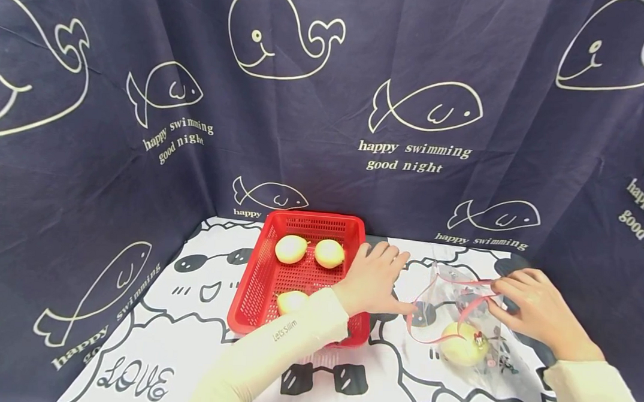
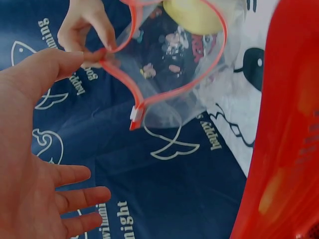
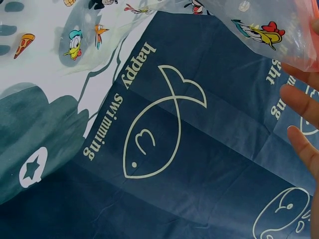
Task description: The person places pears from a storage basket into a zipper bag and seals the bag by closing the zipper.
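My right hand (image 1: 536, 303) pinches the pink-red rim of a clear zip bag (image 1: 500, 368) with cartoon prints. The bag's mouth gapes wide, and one yellow pear (image 1: 462, 349) lies inside. A white slider (image 2: 135, 113) sits at one end of the zip in the left wrist view. My left hand (image 1: 375, 281) has its fingers spread, between the red basket (image 1: 249, 291) and the bag, its thumb tip close to the bag's rim. Two yellow pears lie toward the basket's back, and another pear (image 1: 290, 301) at the front is partly covered by my left sleeve.
A white cloth (image 1: 197, 333) with black cartoon drawings covers the table. Dark blue curtains (image 1: 324, 159) with fish and whale outlines rise behind it and at both sides. The basket stands close to the back curtain, left of the bag.
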`<action>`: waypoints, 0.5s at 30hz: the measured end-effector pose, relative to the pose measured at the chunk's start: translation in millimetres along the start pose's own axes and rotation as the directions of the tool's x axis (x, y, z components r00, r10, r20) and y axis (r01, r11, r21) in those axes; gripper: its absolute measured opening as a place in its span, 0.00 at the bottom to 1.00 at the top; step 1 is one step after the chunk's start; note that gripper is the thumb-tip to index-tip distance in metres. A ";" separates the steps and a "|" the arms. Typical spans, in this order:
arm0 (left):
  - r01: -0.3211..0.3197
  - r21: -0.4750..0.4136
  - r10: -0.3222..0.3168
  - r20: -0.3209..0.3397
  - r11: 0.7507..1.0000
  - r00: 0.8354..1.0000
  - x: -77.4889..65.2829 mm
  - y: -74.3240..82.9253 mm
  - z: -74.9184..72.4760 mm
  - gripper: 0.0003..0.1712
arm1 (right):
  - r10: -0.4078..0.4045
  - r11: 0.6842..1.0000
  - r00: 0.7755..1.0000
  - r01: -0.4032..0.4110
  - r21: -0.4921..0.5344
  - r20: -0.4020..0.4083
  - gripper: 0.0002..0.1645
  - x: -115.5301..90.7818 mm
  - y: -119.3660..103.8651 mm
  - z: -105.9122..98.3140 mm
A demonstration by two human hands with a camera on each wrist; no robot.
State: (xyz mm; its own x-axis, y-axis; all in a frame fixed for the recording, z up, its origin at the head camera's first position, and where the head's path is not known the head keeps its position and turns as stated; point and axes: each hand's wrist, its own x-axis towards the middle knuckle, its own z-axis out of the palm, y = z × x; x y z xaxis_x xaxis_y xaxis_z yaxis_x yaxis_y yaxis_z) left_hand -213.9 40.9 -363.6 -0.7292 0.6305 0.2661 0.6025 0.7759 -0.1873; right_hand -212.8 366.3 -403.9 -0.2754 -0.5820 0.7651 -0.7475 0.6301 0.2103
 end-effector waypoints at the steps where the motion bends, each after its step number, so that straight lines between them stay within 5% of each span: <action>1: 0.006 -0.002 -0.006 0.000 1.000 1.000 0.0 -2.4 -0.9 0.52 | 0.000 1.000 1.000 0.000 0.001 0.001 0.28 -0.5 0.0 0.1; 15: 0.076 -0.064 -0.076 -0.008 0.995 0.997 -0.7 -43.8 -3.6 0.49 | 0.004 1.000 1.000 -0.004 0.009 0.001 0.28 -2.7 -1.8 2.9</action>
State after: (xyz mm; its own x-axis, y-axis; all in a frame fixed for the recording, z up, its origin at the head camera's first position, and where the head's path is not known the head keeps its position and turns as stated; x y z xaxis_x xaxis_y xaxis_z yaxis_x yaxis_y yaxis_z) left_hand -238.6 6.4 -352.1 -0.7704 0.5692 0.2872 0.5652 0.8182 -0.1054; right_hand -212.5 365.2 -408.1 -0.2796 -0.5800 0.7652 -0.7515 0.6282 0.2015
